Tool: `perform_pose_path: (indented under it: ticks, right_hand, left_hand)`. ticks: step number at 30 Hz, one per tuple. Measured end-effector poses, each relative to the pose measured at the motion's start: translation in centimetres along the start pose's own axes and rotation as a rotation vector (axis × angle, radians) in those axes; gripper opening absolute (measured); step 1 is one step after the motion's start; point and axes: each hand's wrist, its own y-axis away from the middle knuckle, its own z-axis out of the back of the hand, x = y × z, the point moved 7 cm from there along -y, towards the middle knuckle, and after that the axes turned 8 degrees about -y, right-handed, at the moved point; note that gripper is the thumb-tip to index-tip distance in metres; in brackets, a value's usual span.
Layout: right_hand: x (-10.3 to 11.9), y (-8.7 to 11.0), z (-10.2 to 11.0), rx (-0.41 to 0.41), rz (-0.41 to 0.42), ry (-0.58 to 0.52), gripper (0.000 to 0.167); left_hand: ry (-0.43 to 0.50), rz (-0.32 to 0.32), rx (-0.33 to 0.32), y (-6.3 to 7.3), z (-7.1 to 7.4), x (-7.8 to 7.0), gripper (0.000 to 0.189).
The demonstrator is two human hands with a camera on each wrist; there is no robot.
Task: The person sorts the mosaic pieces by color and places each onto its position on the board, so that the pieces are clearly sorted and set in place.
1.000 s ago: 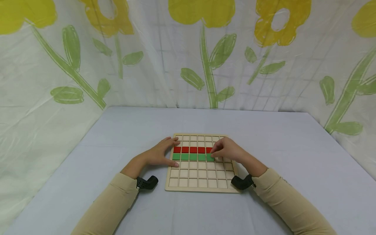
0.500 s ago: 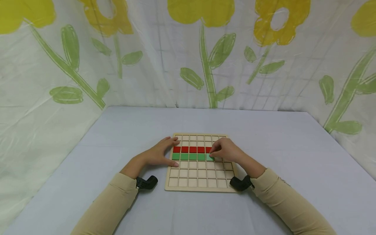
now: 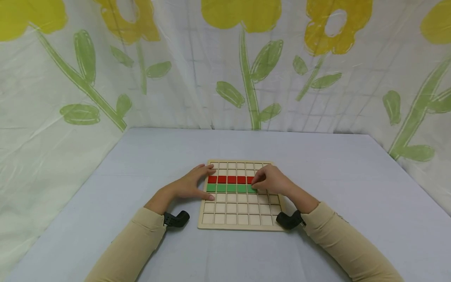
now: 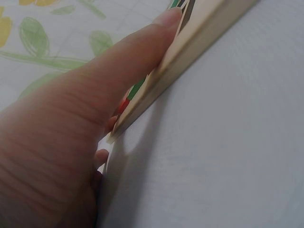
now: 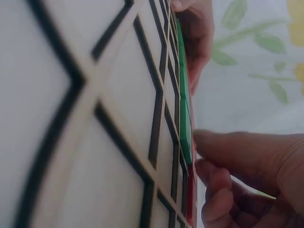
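A wooden grid board lies on the table, with a row of red tiles and, just in front, a row of green tiles in its squares. My left hand rests at the board's left side, fingers spread on the far part and thumb lying over the edge. With curled fingers my right hand pinches the rightmost green tile at its square. In the right wrist view, thumb and forefinger meet close by that green tile; part of the red row is hidden behind the hand.
Bare squares fill the board's near and far rows. White cloth covers the table around it. A curtain printed with yellow flowers hangs behind. Black wrist cameras sit at both sleeve cuffs.
The rightmost green tile looked paler half a second ago and is now the same green as its row. The right hand has shifted slightly left; the left hand stays put.
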Motion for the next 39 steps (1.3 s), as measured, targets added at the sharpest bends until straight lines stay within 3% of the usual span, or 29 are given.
perform_pose_path:
  ticks: [10,25,39]
  right_hand:
    - [-0.8,0.6,1.1,0.038,-0.039,-0.068,0.010]
    - [-2.8,3.4,4.0,-0.003,-0.138,-0.019,0.017]
    - [-4.4,5.0,5.3,-0.023,-0.159,0.005,0.023]
  left_hand:
    - [0.013,0.006,0.002,0.0,-0.1,0.0,0.091]
    - [0.016,-0.012,-0.006,0.0,0.0,-0.2,0.090]
    - [0.008,0.007,0.007,0.1,0.0,-0.1,0.091]
